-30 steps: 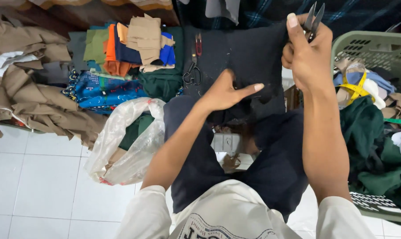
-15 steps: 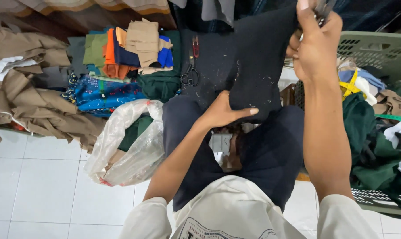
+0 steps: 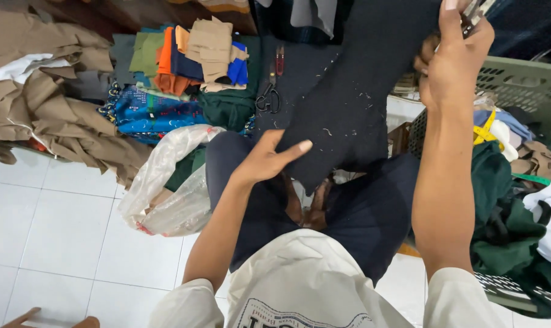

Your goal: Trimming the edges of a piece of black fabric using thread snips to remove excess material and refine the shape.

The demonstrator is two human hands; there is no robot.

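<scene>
Gripping dark cloth [image 3: 354,103], right hand [image 3: 454,61] hides its scissors; left hand [image 3: 269,159] lies open against it.

The right hand [image 3: 454,58] rose toward the top edge, lifting the black cloth [image 3: 354,91] higher. The left hand [image 3: 269,159] slid down along the cloth's lower edge, nearer the lap.
</scene>
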